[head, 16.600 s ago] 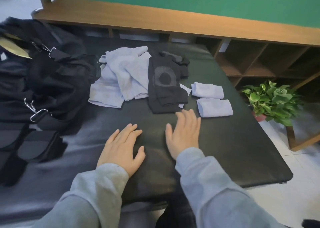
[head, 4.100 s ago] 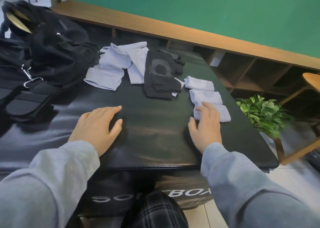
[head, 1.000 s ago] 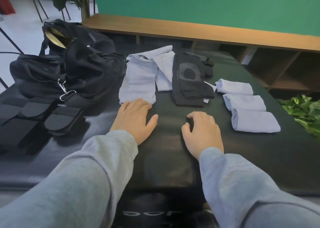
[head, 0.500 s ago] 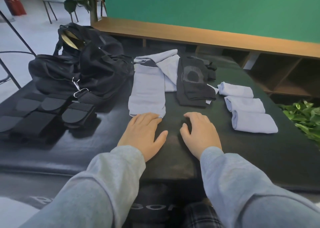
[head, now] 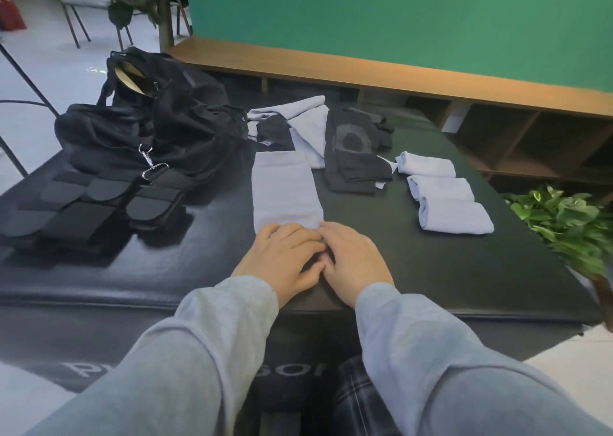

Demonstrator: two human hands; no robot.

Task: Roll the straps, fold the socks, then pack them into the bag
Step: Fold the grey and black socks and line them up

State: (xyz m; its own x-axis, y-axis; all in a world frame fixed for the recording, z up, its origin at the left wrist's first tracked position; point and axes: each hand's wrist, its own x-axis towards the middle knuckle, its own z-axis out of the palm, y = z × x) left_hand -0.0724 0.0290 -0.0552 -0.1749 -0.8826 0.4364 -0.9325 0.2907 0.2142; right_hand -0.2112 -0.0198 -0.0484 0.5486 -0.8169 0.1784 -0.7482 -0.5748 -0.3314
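Both hands, left hand (head: 282, 256) and right hand (head: 351, 260), curl onto near end of flat sock (head: 285, 190); whether they pinch it, cannot tell; long axis runs directly away.

Bag (head: 149, 130) left of socks (head: 285, 190) (straps (head: 89, 210) nearer).

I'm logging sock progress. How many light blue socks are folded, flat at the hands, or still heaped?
Folded light blue socks: 3
Flat light blue sock at both hands' fingers: 1
Heaped light blue socks: overlapping, cannot count
Total countable: 4
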